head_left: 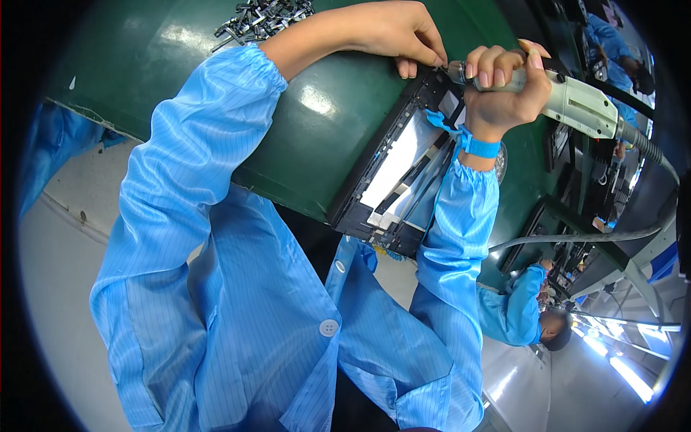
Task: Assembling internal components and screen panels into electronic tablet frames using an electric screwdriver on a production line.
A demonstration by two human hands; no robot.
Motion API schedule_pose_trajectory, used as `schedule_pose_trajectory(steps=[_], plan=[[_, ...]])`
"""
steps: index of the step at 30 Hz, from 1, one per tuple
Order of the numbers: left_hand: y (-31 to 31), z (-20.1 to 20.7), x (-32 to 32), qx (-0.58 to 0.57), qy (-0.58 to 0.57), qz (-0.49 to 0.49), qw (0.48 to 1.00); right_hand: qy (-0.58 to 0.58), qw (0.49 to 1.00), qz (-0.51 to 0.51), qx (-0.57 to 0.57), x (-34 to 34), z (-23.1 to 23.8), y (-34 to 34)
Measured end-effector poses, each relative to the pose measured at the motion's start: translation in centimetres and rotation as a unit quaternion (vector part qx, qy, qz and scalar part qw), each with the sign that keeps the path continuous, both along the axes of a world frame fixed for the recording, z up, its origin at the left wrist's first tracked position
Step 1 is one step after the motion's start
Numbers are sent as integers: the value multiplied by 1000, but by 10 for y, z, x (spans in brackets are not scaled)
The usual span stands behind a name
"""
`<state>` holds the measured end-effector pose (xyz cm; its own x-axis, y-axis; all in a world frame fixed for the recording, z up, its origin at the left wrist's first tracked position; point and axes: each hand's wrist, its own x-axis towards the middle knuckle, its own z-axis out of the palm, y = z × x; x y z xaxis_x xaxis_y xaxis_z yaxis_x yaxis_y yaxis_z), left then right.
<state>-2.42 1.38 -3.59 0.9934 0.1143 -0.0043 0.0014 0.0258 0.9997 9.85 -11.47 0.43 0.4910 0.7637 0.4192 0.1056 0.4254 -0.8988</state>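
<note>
My right hand (507, 79) is wrapped round a pale corded electric screwdriver (584, 108), its tip pointing left. At that tip, my left hand (410, 39) has thumb and fingers pinched together; what they hold, if anything, is too small to make out. Both hands are over the far corner of a black rectangular frame unit (353, 194) with white panels inside, like the back of a display. It lies tilted across the bench's near edge. A blue wrist strap (481, 147) circles my right wrist, and my right forearm covers part of the unit.
Small black and silver parts lie in a pile (263, 20) on the green bench (302, 137) at the far left. A grey cable (576, 237) crosses at right. Further dark panels (536, 223) stand there, and a co-worker in blue (515, 309) sits beyond.
</note>
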Motion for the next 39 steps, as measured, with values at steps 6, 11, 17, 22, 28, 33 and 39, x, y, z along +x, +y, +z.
schedule_pose_trajectory(steps=[6,11,17,22,28,33,39], plan=[[-1,0,1,5,-12,-1,1000,17,1000,13,17,1,2,-1],[-2,1,4,-3,-4,2,1000,-26,1000,-12,-6,-1,3,-1],[-3,2,4,-3,-8,-1,1000,-12,1000,-17,-7,2,4,-4],[-3,6,2,17,-7,2,1000,-23,1000,-15,-13,1,4,-3],[-2,5,2,12,-10,-4,1000,-27,999,3,-47,-2,8,7],[-5,2,5,-1,-4,-4,1000,-42,998,49,-27,12,1,5],[-6,2,3,11,3,-4,1000,-19,998,31,-49,8,2,6]])
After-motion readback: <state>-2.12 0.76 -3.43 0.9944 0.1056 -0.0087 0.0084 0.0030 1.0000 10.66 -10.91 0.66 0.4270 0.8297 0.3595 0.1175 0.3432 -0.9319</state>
